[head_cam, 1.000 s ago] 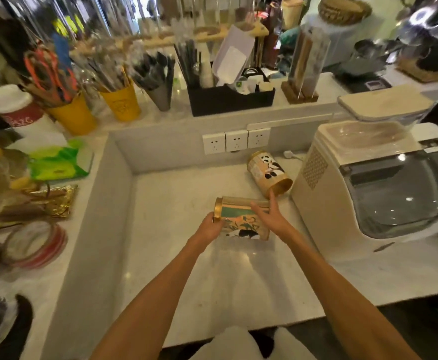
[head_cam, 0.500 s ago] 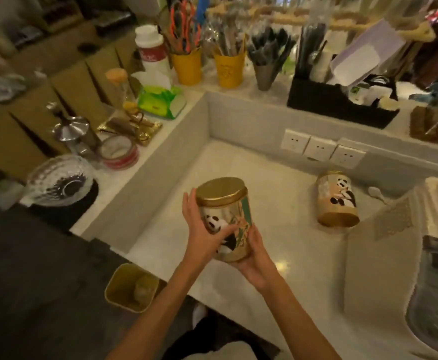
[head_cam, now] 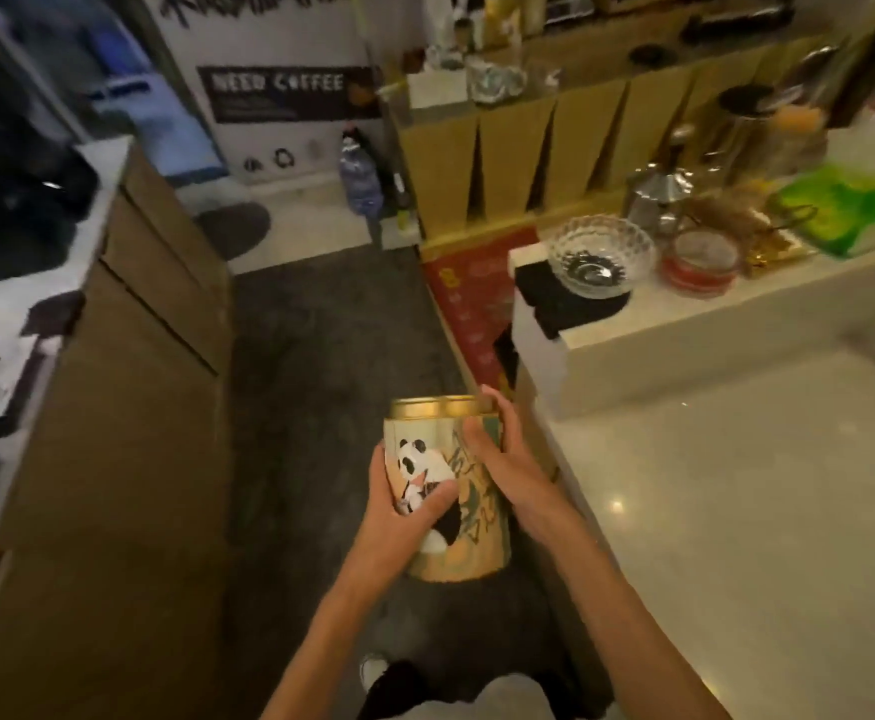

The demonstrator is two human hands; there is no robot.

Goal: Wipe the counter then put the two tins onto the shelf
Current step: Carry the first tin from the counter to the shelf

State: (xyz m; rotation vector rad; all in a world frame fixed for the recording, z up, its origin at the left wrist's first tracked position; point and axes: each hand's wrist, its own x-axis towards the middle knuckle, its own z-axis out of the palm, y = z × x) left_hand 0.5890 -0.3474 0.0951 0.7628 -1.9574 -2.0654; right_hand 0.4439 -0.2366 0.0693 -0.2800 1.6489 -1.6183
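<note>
1. I have one tin (head_cam: 446,491) upright, clamped between my left hand (head_cam: 404,504) and right hand (head_cam: 503,459), out over the floor beside the worktop (head_cam: 736,511).
2. By my reckoning, no tin is shelved yet (second tin and shelf unseen).

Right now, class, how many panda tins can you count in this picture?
1. The panda tin is upright over the floor, held between the left hand and right hand. The task names two; the second is outside this view.

Tin (head_cam: 448,485) upright between hands, left of counter (head_cam: 736,511)
</note>
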